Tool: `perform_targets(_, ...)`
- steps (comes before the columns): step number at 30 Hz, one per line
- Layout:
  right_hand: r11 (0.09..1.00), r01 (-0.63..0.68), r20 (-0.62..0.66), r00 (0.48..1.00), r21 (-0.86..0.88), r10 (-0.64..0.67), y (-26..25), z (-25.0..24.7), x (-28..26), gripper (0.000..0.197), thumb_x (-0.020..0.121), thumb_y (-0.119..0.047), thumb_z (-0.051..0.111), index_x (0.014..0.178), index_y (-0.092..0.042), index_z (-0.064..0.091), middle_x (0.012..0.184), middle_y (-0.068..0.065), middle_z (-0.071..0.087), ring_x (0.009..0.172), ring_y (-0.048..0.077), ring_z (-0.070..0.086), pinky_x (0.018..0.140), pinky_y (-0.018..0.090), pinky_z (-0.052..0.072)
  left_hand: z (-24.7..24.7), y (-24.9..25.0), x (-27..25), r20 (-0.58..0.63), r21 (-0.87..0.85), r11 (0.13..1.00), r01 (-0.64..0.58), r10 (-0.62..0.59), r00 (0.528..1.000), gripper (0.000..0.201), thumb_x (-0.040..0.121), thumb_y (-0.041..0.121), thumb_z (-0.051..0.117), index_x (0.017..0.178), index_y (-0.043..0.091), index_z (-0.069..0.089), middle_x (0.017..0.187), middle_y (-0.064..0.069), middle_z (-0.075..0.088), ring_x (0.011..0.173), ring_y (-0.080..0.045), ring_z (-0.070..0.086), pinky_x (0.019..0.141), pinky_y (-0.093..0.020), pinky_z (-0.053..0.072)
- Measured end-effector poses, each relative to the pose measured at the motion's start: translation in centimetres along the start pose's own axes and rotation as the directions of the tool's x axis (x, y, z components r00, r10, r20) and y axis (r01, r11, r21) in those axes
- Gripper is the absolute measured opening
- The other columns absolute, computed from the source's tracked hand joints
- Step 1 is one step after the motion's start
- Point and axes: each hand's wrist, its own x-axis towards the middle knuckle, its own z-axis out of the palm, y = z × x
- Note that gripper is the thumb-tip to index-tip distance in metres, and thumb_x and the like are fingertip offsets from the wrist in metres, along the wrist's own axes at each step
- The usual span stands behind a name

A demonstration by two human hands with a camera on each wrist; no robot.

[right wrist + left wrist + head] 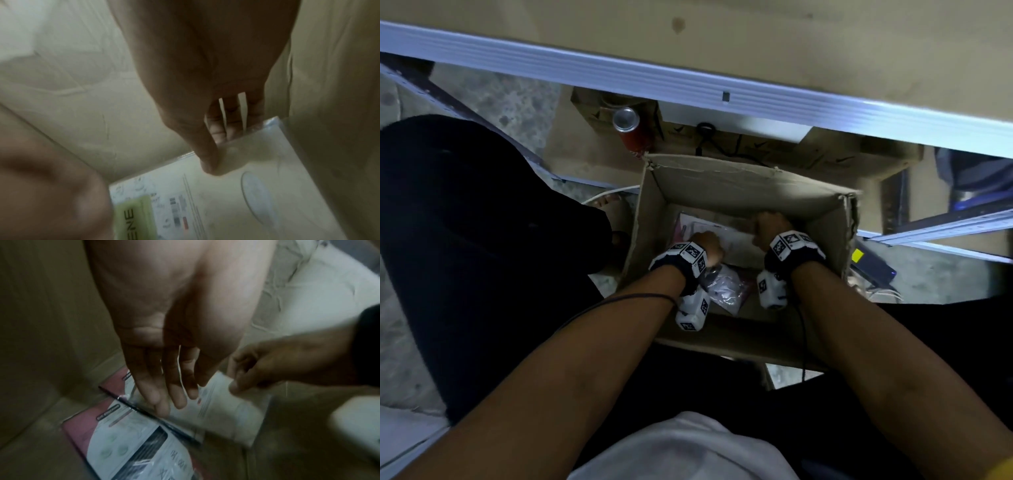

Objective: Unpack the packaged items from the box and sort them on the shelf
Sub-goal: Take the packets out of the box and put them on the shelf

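An open cardboard box (739,174) stands on the floor below me, and both hands reach into it. On its bottom lies a flat white package (732,240) in clear wrap (226,405) (257,178). My right hand (770,224) (218,151) pinches its far edge, thumb on top and fingers behind the edge; it also shows in the left wrist view (257,368). My left hand (707,244) (174,395) hovers with straight fingers at the package's left end. A pink-and-white packet (123,443) lies beside it, against the left wall.
A crumpled clear bag (726,287) lies in the box's near part. A red can (631,132) and flat cartons (774,147) sit behind the box under the white shelf rail (688,89). A dark trouser leg (465,222) fills the left.
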Motion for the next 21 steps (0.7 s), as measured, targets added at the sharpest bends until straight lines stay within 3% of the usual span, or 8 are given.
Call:
perform_targets(3, 0.997, -0.011, -0.075, 0.997, 0.079, 0.017, 0.8, -0.4, -1.0, 0.014, 0.085, -0.012, 0.068, 0.099, -0.014, 0.068, 0.117, 0.013, 0.067, 0.109, 0.035, 0.064, 0.086, 0.040, 0.056, 1.5, -0.6, 1.1, 0.096, 0.087, 0.995, -0.056, 0.048, 0.994, 0.046, 0.104, 0.017, 0.046, 0.147, 0.003, 0.042, 0.150, -0.018, 0.045, 0.129, -0.032, 0.053, 0.103, -0.033, 0.044)
perform_targets(6, 0.988, -0.044, -0.137, 0.988, 0.150, 0.065, 1.0, -1.5, -2.7, 0.012, 0.084, -0.011, 0.067, 0.096, -0.012, 0.065, 0.114, 0.014, 0.067, 0.107, 0.035, 0.063, 0.083, 0.042, 0.056, 2.1, -0.8, 1.8, 0.088, 0.180, 0.982, -0.059, 0.044, 0.995, 0.034, 0.102, 0.013, 0.045, 0.130, -0.003, 0.057, 0.133, -0.020, 0.059, 0.117, -0.034, 0.060, 0.092, -0.035, 0.047)
perform_targets(9, 0.976, -0.073, -0.205, 0.972, 0.204, 0.115, 1.5, -2.1, -4.3, 0.013, 0.084, -0.008, 0.063, 0.097, -0.012, 0.064, 0.113, 0.015, 0.063, 0.105, 0.036, 0.062, 0.081, 0.041, 0.055, 2.3, -1.0, 2.9, 0.100, 0.257, 0.963, -0.076, 0.052, 0.994, 0.038, 0.102, 0.014, 0.043, 0.131, -0.009, 0.049, 0.125, -0.024, 0.062, 0.106, -0.037, 0.064, 0.085, -0.038, 0.051)
perform_targets(13, 0.957, -0.116, -0.254, 0.949, 0.266, 0.186, 1.3, -2.3, -6.0, 0.015, 0.085, -0.006, 0.058, 0.098, -0.011, 0.060, 0.113, 0.015, 0.060, 0.106, 0.038, 0.058, 0.086, 0.043, 0.052, 1.8, -1.3, 4.9, 0.042, 0.263, 0.960, -0.094, 0.086, 0.995, 0.050, 0.101, 0.015, 0.046, 0.147, -0.003, 0.035, 0.133, -0.025, 0.057, 0.117, -0.040, 0.058, 0.097, -0.046, 0.050)
perform_targets(16, 0.943, -0.148, -0.241, 0.944, 0.297, 0.224, 1.2, -1.7, -7.1, 0.013, 0.086, -0.007, 0.058, 0.098, -0.011, 0.057, 0.112, 0.015, 0.058, 0.107, 0.038, 0.056, 0.087, 0.044, 0.051, 0.9, -1.9, 6.2, -0.044, 0.292, 0.954, -0.075, 0.092, 0.995, 0.041, 0.102, 0.022, 0.045, 0.141, 0.007, 0.048, 0.144, -0.023, 0.046, 0.132, -0.040, 0.045, 0.109, -0.047, 0.039)
perform_targets(18, 0.933, -0.164, -0.222, 0.944, 0.321, 0.243, 1.3, -1.3, -7.9, 0.015, 0.086, -0.009, 0.059, 0.100, -0.012, 0.056, 0.113, 0.016, 0.058, 0.108, 0.038, 0.056, 0.088, 0.043, 0.050, 0.5, -2.5, 7.1, -0.098, 0.311, 0.949, -0.047, 0.081, 0.992, 0.043, 0.102, 0.024, 0.045, 0.143, 0.011, 0.047, 0.151, -0.022, 0.038, 0.140, -0.039, 0.035, 0.118, -0.048, 0.026)
perform_targets(21, 0.918, -0.198, -0.197, 0.941, 0.343, 0.277, 1.4, -0.9, -9.0, 0.017, 0.086, -0.011, 0.060, 0.102, -0.011, 0.056, 0.115, 0.015, 0.058, 0.110, 0.037, 0.055, 0.089, 0.045, 0.050, 0.0, -3.1, 8.0, -0.167, 0.297, 0.955, -0.011, 0.064, 0.984, 0.044, 0.098, 0.017, 0.051, 0.141, 0.007, 0.049, 0.152, -0.021, 0.038, 0.143, -0.036, 0.033, 0.121, -0.046, 0.021)
